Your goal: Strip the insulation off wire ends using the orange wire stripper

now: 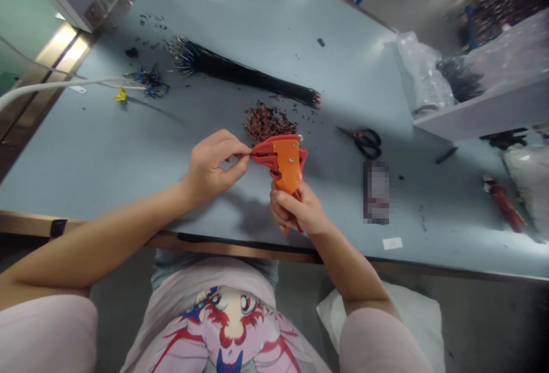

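My right hand (297,208) is wrapped round the handles of an orange and red wire stripper (283,160), held above the near part of the pale blue table (128,150). My left hand (213,164) pinches something thin at the tool's left jaw; it looks like a wire end but is too small to name. Just behind the tool lies a heap of reddish-brown wire pieces (266,121). A long bundle of black wires (249,73) lies further back.
Black scissors (365,141) lie right of the tool, with a blurred-out small object (376,191) nearer me. Blue wire scraps (148,79), a yellow clip (120,94) and a white cable (55,84) are at left. Plastic bags (422,78), a shelf (484,112) and a red tool (504,202) are at right.
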`<state>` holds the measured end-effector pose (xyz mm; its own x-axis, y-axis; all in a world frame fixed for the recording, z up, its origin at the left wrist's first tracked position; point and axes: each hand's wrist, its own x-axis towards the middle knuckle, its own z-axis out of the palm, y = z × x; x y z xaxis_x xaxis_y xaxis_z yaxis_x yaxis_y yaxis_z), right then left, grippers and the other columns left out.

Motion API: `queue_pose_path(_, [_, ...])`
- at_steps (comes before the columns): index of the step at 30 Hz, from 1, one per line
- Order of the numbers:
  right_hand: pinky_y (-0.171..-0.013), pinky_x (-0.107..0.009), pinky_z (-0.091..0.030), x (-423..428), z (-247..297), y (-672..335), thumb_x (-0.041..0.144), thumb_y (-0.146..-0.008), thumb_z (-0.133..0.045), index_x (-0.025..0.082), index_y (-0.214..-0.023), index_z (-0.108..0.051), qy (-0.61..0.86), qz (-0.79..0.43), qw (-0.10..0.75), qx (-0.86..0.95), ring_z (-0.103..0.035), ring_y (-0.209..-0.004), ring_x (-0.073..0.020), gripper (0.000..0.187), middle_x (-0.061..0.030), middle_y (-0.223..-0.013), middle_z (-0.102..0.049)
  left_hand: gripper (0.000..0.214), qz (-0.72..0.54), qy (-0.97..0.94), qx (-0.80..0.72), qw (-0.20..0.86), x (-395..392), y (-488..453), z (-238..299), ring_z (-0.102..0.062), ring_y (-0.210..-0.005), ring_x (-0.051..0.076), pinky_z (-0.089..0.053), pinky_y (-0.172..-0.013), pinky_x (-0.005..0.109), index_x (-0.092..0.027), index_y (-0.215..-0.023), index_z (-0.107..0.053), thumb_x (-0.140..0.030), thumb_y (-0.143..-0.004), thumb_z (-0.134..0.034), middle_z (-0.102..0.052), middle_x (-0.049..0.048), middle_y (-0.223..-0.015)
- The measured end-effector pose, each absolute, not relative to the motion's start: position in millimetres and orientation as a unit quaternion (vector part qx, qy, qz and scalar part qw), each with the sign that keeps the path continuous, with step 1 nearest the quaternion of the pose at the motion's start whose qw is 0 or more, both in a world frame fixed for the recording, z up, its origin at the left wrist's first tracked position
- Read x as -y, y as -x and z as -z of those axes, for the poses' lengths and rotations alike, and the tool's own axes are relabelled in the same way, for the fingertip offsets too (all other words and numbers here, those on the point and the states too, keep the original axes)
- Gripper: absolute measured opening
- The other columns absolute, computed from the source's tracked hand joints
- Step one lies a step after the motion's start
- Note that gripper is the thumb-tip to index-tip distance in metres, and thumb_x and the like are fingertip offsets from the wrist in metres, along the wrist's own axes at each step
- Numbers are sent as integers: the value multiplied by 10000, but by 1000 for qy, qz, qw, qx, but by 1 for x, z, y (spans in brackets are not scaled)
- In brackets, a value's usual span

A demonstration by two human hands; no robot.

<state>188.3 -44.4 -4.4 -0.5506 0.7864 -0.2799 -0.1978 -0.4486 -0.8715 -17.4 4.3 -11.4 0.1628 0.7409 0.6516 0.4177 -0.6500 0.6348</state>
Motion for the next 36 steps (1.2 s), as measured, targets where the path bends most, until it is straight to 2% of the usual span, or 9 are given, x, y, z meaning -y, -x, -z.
queue_pose_path(3, [-542,-300,-554,40,4,-195,455,-739,-728,156,-1021,-507,302,-802,293,423,-641,-649,-160,467,-35,-805,-610,67,-517,-739,-401,159,-6,19,11,-518,-627,101,-447,-588,240,-184,-783,-628,-160,-808,-570,-607,2,-695])
queue_pose_path(6, [-701,-420,-568,36,3,-200,539,-686,-736,149,-1146,-482,271,-820,274,424,-653,-891,-262,654,-106,-998,-595,53,-527,-728,-414,147,-9,21,11,-539,-668,112,-453,-611,251,-184,-785,-620,-170,-809,-575,-611,5,-716])
queue_pose_path(15, [-690,-446,-556,36,4,-204,631,-727,-636,177,-1165,-454,319,-772,297,464,-640,-858,-259,656,-105,-986,-586,31,-548,-726,-411,63,-11,25,11,-586,-768,162,-467,-721,335,-207,-809,-608,-216,-829,-586,-630,15,-771])
queue_pose_path(19, [-763,-437,-507,33,-1,-207,552,-873,-483,197,-1158,-473,498,-503,298,640,-606,-841,-233,455,-96,-974,-599,26,-562,-711,-423,-4,-11,29,10,-577,-785,186,-442,-760,388,-235,-817,-598,-260,-821,-596,-614,12,-751])
queue_pose_path(23, [-824,-459,-444,35,-1,-195,436,-874,-532,150,-1220,-485,578,-176,138,785,-549,-960,-300,451,-160,-1080,-595,49,-543,-714,-440,-33,-11,33,10,-568,-784,195,-413,-779,415,-249,-811,-597,-297,-815,-599,-608,8,-735])
queue_pose_path(26, [-844,-470,-410,40,4,-181,395,-843,-601,148,-1212,-523,554,-81,33,828,-524,-986,-323,450,-168,-1106,-602,30,-527,-732,-430,-29,-10,34,11,-577,-804,201,-399,-798,425,-257,-816,-610,-285,-815,-600,-628,4,-748])
queue_pose_path(28, [-866,-473,-394,43,7,-175,416,-822,-637,167,-1212,-538,531,-66,9,845,-513,-1000,-322,473,-154,-1113,-606,33,-509,-759,-406,-18,-9,33,13,-586,-819,204,-389,-807,428,-260,-829,-625,-258,-817,-594,-650,-1,-766])
queue_pose_path(31, [-911,-467,-383,44,10,-175,481,-813,-636,176,-1195,-546,492,-82,36,866,-488,-1052,-314,497,-136,-1123,-604,63,-461,-809,-363,-22,-7,28,18,-590,-830,202,-374,-802,419,-259,-844,-640,-227,-817,-593,-682,-13,-793])
queue_pose_path(36, [-843,-414,-455,39,13,-186,372,-879,-564,153,-1109,-533,506,-67,220,831,-542,-955,-259,319,-130,-1007,-636,49,-423,-848,-310,-78,-2,19,20,-556,-794,164,-377,-775,361,-243,-845,-628,-235,-799,-643,-696,-52,-800])
